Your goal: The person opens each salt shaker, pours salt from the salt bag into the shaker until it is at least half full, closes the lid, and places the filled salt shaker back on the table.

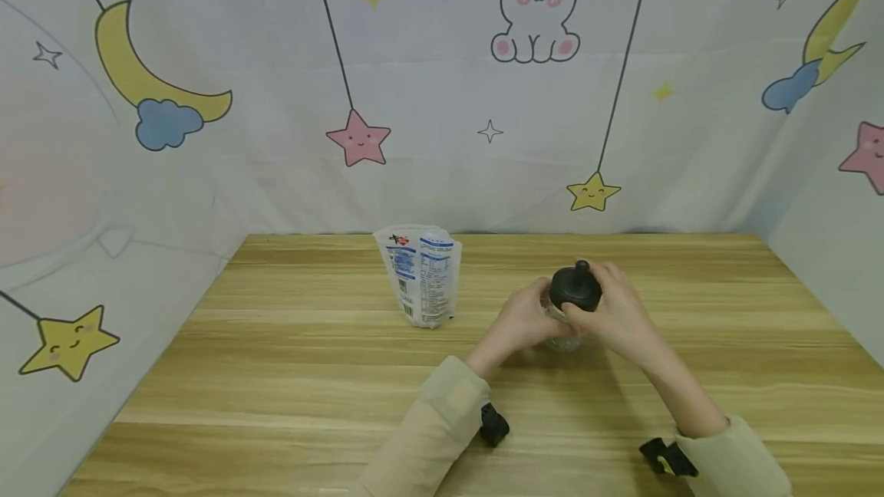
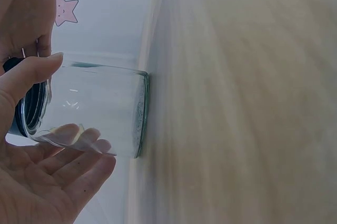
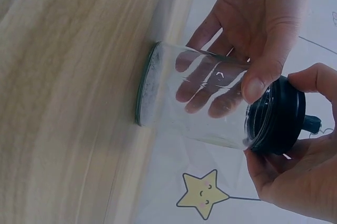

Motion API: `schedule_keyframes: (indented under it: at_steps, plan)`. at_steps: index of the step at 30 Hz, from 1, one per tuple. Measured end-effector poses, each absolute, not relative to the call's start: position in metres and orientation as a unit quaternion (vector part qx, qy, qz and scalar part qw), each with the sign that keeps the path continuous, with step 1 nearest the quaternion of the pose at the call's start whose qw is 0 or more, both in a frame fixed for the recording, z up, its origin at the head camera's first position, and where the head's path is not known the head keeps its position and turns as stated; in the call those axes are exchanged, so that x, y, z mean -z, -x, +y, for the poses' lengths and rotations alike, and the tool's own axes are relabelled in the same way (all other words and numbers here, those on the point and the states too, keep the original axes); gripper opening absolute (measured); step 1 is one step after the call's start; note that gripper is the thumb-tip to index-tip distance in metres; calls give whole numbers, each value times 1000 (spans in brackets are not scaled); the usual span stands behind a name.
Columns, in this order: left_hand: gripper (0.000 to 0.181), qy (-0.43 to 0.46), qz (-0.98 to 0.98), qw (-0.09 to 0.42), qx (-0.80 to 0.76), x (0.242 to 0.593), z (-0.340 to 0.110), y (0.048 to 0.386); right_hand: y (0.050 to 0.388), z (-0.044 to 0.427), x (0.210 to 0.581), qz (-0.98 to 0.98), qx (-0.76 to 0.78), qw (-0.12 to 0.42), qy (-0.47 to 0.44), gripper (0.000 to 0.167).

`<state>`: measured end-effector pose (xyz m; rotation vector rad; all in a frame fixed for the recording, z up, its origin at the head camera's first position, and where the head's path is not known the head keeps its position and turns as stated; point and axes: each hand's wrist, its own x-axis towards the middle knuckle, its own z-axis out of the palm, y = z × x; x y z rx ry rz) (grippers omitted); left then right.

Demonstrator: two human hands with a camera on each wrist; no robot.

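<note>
A clear glass jar (image 1: 564, 343) with a black lid (image 1: 575, 289) is between my two hands, right of the table's middle. My left hand (image 1: 521, 320) holds the jar's side, its thumb near the neck and its fingers round the glass (image 2: 100, 108). From above, my right hand (image 1: 617, 320) grips the lid's rim between thumb and fingers. In the right wrist view the lid (image 3: 287, 113) sits over the jar's neck, with a small knob on top. A whitish patch shows at the jar's base, which is at the tabletop; whether it touches I cannot tell.
A white plastic pouch (image 1: 430, 278) with blue print stands upright left of my hands. The wood-grain table (image 1: 290, 374) ends at a pale cartoon-printed cloth (image 1: 442, 175) behind and at the sides. Black straps (image 1: 493, 426) are at both wrists.
</note>
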<state>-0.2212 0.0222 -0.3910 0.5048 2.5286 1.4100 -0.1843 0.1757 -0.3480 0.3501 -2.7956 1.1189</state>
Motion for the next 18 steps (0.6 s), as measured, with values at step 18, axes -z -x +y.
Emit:
schedule_keyframes:
  at_steps: [18]
  plan:
    - [61, -162, 848, 115, -491, 390, 23, 221, 186, 173, 348, -929, -355, 90, -58, 85]
